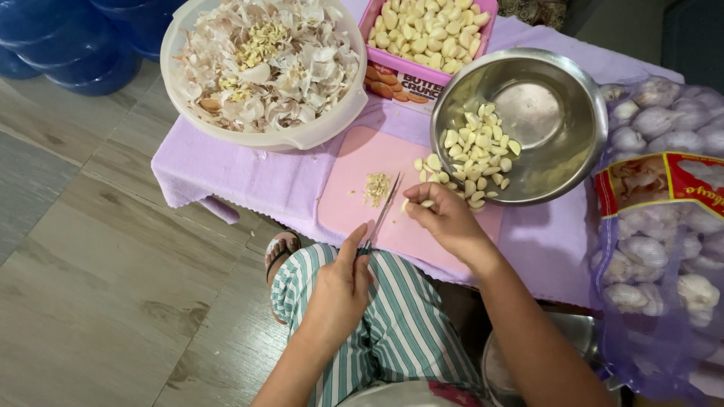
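My left hand (341, 283) grips the handle of a knife (383, 214), whose blade lies across a pink cutting board (354, 169). My right hand (446, 218) pinches a peeled garlic clove (412, 204) at the board's right side, close to the blade tip. A small heap of trimmed garlic ends (377, 188) lies on the board left of the blade. Just beyond my right hand, a tilted steel bowl (562, 113) holds several peeled, trimmed cloves (477, 154), some spilling onto the board.
A white bowl (302, 136) full of garlic skins stands at the back left. A pink box (422, 71) of peeled cloves sits behind the board. A mesh sack of garlic bulbs (660, 226) fills the right. A lilac cloth (241, 173) covers the low table. Blue containers (68, 45) stand far left.
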